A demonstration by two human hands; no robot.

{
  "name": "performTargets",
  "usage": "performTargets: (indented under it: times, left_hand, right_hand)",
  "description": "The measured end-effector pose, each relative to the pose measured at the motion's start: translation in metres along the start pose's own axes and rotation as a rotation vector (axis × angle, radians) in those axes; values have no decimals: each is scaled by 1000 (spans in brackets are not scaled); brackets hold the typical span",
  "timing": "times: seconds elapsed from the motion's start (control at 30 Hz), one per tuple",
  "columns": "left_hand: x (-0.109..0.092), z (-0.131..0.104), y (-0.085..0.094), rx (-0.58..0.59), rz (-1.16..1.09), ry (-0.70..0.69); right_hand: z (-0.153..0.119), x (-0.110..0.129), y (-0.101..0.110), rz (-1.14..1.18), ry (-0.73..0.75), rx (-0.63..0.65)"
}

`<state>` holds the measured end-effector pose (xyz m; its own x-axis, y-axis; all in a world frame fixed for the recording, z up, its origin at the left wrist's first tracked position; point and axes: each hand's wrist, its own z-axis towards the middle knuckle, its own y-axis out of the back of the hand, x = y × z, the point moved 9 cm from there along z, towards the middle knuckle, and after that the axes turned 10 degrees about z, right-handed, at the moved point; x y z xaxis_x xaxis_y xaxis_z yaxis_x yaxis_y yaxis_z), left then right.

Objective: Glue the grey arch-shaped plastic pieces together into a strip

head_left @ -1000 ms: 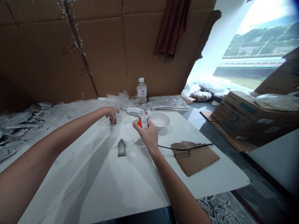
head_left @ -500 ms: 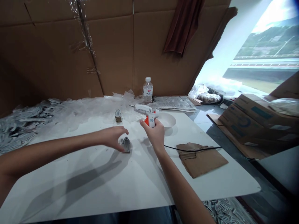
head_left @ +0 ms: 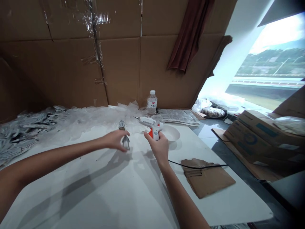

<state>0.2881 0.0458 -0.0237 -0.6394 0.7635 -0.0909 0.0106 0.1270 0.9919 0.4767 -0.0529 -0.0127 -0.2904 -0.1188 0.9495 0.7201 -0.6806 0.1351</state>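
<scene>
A small grey arch-shaped piece is between the thumb and fingers of my left hand, just above the white table. Behind it stands a small stack of similar pieces, partly hidden by my fingers. My right hand grips a white hot glue gun with an orange trigger; its nozzle points left, over the table. A black cord runs from beneath my right wrist across a torn cardboard piece.
Thin translucent sheets and a heap of grey pieces cover the back left. A water bottle, newspapers and a white bowl stand behind the glue gun. Cardboard boxes lie at right.
My left hand has closed on the grey piece and raised it slightly off the table. The view has tilted upward, so the table appears lower. My right hand still holds the glue gun.
</scene>
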Motion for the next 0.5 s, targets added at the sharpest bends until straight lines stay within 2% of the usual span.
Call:
performTargets:
  times: [0.1,0.2,0.33,0.5]
  left_hand:
    - [47,17,36,-85,29,118]
    - [81,37,55,-93,38,161]
    - [97,60,53,-31,21,111]
    - [107,74,41,32,0,104]
  right_hand:
    - [0,0,0,14,-19,5]
    - [0,-1,1,13,-45,12]
    - [0,-1,2,-1,-39,3]
    - [0,0,1,8,-14,14]
